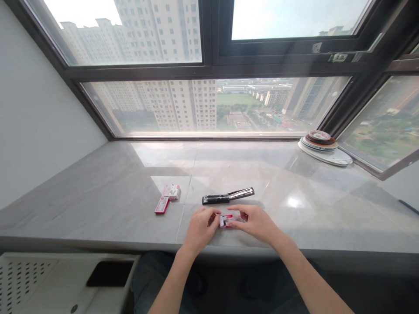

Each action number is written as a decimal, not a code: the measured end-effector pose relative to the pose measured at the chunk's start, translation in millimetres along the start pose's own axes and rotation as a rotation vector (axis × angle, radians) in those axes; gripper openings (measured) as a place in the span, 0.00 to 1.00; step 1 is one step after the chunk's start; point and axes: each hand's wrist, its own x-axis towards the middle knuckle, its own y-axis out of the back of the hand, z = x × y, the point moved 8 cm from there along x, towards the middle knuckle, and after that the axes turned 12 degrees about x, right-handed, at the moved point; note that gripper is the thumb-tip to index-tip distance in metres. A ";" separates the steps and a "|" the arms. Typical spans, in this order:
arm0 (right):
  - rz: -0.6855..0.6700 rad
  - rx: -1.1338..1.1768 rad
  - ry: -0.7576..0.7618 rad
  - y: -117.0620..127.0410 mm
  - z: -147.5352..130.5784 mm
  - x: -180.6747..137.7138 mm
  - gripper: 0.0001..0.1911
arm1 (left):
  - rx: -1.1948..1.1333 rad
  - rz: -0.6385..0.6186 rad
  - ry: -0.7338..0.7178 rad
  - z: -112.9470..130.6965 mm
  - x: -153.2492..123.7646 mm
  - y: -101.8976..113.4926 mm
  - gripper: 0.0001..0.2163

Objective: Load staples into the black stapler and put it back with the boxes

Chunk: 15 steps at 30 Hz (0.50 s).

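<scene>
My right hand (pixel 255 221) grips a small red-and-white staple box (pixel 228 221) between thumb and fingers, low over the sill's front part. At the box's left end, the thumb and forefinger of my left hand (pixel 202 226) are pinched together on a pale end flap. What lies inside the box cannot be made out. Just beyond both hands lies a black stapler (pixel 216 199), opened out, its silvery arm (pixel 241 193) angled up to the right. To the left, a red-edged small box (pixel 162 205) touches other white-and-pink small boxes (pixel 174 192).
A stack of plates (pixel 319 141) stands in the far right corner by the window. The grey stone sill (pixel 98 205) ends in a front edge close to my wrists. Below left, a white plastic surface (pixel 49 283) bears a dark phone-like slab (pixel 109 273).
</scene>
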 end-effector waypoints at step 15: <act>-0.026 0.019 0.045 9.6 19.0 -14.9 0.20 | -0.035 -0.015 0.025 -3.5 -0.3 0.8 0.08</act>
